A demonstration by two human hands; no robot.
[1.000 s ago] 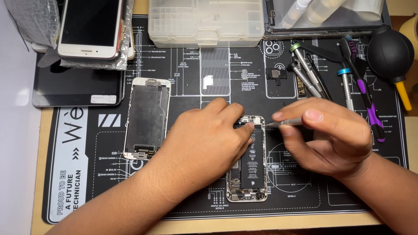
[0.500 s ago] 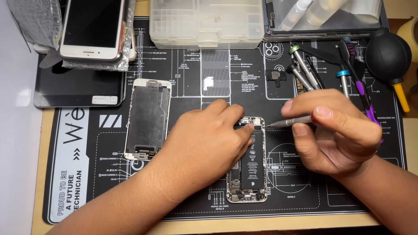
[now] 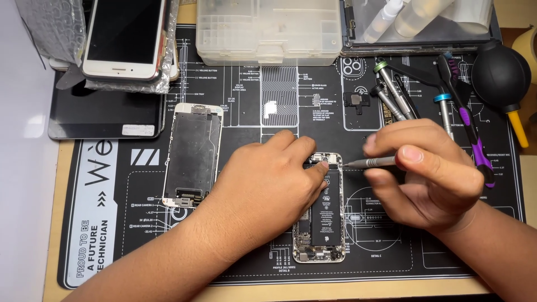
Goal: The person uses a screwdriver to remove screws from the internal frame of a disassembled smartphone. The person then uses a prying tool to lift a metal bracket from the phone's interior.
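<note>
An opened phone body with its black battery showing lies on the black repair mat. My left hand rests on its left side, fingertips pressing near the top end. My right hand grips a thin grey screwdriver whose tip points left, just beside the phone's top right corner. A detached screen panel lies face down to the left of my left hand.
A white phone in plastic wrap sits on a dark tablet at the back left. A clear parts box stands at the back centre. Several screwdrivers, a purple-handled tool and a black air blower lie at the right.
My right hand has drawn the screwdriver slightly to the right, off the phone's top end. My left hand has stayed on the phone.
</note>
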